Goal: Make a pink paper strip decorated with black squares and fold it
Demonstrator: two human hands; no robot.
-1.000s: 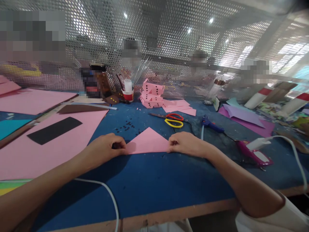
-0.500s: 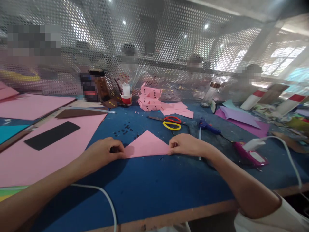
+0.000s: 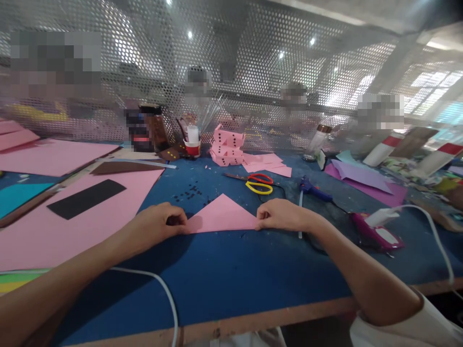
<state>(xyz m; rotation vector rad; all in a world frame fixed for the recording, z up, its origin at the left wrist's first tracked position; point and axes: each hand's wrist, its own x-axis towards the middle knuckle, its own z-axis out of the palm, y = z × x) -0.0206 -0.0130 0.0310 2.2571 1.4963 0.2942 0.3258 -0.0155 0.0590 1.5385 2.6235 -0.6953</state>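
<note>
A pink paper triangle, its long edge toward me, lies on or just above the blue tabletop. My left hand pinches its left corner between thumb and fingers. At the right corner, my right hand grips the paper the same way. Just beyond the triangle are scissors with one red and one yellow handle loop, and small black paper bits lie scattered to their left. A blue glue gun rests past my right hand, a glue stick at its end.
Pink sheets with a black strip lie at left. Pink dotted paper pieces, a cup and a jar stand at the back. A magenta power strip and white cable are right. People sit behind the perforated screen.
Both hands still hold the triangle's corners in nearly the same pose. The whole view has shifted slightly, with table items appearing a little further right.
</note>
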